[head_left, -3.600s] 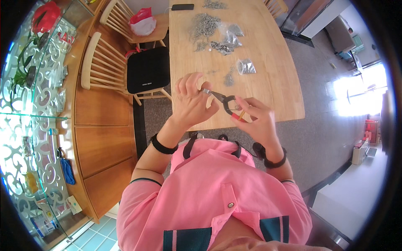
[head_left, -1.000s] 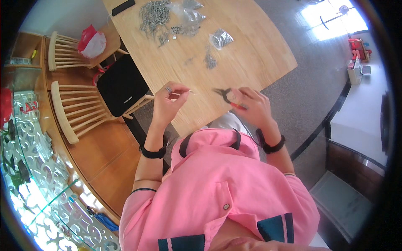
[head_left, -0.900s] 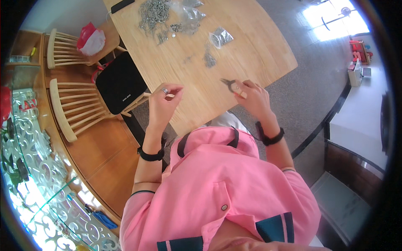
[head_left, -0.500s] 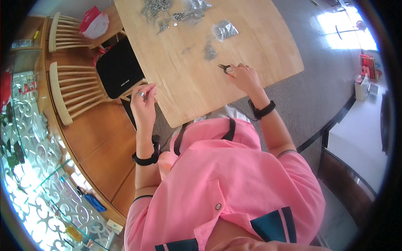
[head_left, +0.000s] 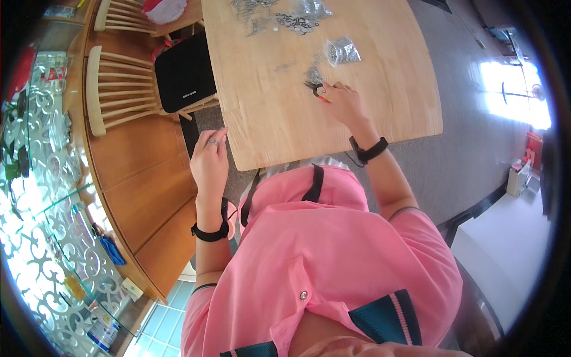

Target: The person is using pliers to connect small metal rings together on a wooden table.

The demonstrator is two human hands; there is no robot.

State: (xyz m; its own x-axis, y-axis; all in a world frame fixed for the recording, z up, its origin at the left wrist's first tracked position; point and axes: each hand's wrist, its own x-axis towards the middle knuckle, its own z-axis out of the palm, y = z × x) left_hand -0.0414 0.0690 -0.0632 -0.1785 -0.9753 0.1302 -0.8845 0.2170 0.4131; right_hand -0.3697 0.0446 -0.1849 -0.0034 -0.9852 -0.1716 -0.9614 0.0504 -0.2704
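My right hand (head_left: 345, 106) is closed around a small pair of pliers (head_left: 317, 90) with dark jaws and a bit of red on the handle. The jaws reach the near edge of a small pile of fine silvery metal pieces (head_left: 315, 72) on the wooden table (head_left: 380, 89). Just past that pile lies a clear plastic bag (head_left: 343, 51) of small metal parts. My left hand (head_left: 209, 159) is at the table's left edge, fingers bent and pressed together. Whatever they may pinch is too small to make out.
Farther back on the table are dark chain-like links (head_left: 297, 22), another clear bag (head_left: 314, 7) and a tangled heap of silvery pieces (head_left: 253, 7). A wooden chair (head_left: 95, 89) with a black seat pad (head_left: 185, 72) stands to the left. A white surface (head_left: 499, 244) is at the right.
The whole view has shifted, with the table appearing farther right and up. My right hand has brought the pliers' jaws up to the small pile. My left hand stays by the table edge.
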